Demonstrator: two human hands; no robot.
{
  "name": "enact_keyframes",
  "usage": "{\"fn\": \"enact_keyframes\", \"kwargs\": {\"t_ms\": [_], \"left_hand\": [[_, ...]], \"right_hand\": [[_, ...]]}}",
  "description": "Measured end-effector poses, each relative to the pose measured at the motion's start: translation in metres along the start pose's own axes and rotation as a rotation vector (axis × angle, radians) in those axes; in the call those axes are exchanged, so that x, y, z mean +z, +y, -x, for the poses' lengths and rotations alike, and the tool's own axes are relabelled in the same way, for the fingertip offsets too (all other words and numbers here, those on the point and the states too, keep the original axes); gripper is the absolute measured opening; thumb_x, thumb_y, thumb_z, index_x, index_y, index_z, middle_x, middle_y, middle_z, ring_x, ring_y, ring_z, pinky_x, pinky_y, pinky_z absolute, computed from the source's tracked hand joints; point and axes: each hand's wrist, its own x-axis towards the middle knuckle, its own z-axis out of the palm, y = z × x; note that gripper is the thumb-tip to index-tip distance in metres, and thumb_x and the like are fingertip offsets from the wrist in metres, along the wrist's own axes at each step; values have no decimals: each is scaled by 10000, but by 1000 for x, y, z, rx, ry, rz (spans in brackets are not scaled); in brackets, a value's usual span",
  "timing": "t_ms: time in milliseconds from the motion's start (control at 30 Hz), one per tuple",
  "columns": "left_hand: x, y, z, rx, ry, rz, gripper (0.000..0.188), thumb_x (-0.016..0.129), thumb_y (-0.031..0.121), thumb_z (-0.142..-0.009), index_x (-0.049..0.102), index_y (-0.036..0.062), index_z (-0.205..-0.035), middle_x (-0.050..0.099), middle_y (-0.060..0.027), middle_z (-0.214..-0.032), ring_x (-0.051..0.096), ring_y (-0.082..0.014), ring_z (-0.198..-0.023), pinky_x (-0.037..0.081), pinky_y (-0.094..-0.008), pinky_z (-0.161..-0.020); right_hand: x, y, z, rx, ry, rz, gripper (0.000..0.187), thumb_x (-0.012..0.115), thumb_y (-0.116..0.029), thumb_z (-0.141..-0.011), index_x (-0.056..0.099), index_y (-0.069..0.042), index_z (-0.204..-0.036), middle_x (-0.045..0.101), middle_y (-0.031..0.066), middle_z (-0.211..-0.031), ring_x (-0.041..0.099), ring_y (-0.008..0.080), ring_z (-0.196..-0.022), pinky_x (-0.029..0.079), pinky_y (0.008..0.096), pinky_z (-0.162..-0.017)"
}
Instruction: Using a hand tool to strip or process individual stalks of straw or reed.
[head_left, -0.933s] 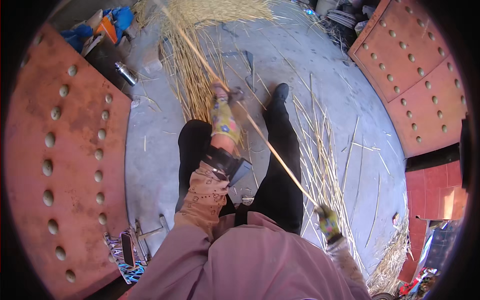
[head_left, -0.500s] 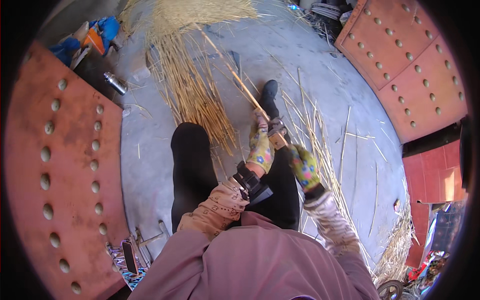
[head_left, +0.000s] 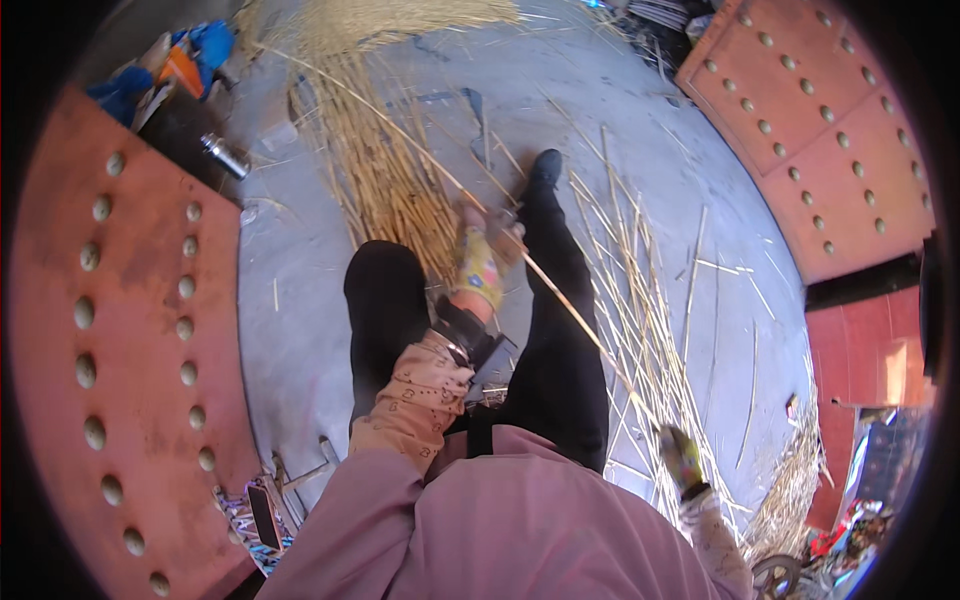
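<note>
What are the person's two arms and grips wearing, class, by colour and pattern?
The left grip wears a yellowish flowery glove. Next come a bulky black wrist strap, a tan lower sleeve with small dark motifs, and a mauve upper sleeve. The right grip has a similar, blurred glove, a dark wristband and a pale patterned cuff.

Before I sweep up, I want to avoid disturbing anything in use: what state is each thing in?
Left hand: gloved, closed on the tool
Tool: blurred, at the held stalk
Held stalk: slanting
Right hand: gloved, closed at the stalk's near end
Left stalks: lying bunched
Right stalks: loosely strewn
Phone: screen dark
</note>
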Motion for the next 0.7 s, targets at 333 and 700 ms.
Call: {"fn": "enact_keyframes", "kwargs": {"t_ms": [333, 700], "left_hand": [[7, -28, -3, -283, 4, 123, 414, 495, 482, -778, 441, 112, -957, 516, -35, -819, 550, -196, -683, 474, -312, -569], [-24, -53, -6, -194, -59, 31, 357, 477, 463, -798, 438, 157, -977, 518, -37, -882, 540, -189, -659, 458, -266, -519]], "right_hand": [[43, -118, -72, -163, 186, -78, 207, 451, -188, -829, 578, -33, -776, 446, 54, -499, 409, 117, -456, 313, 284, -427], [33, -5, 26, 224, -29, -514, 261, 472, -258, -849, 567, -17, -879, 555, 28, -683, 502, 86, -592, 383, 203, -526]]}}
